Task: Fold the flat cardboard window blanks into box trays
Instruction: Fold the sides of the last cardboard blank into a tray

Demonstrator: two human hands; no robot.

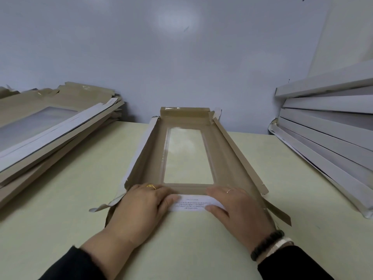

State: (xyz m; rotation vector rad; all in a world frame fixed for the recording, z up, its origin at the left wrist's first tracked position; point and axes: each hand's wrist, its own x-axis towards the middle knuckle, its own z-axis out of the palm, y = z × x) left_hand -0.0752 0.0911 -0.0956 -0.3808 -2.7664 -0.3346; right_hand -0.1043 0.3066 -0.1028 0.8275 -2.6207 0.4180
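Pale grey wall backs our cream table [60,199]. At its middle lies the window blank [153,158], brown side up, far flap raised against the wall. We press its near flap [191,203] flat: left hand [141,207] and right hand [240,209] apart, fingers straight. That flap's white face carries small printed lines, too fine to read. Flat blanks [50,126] are stacked left; folded white trays [327,126] stand stacked right.

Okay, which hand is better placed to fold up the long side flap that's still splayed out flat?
Probably the right hand: the splayed flap runs along its side, while the left wall already stands.
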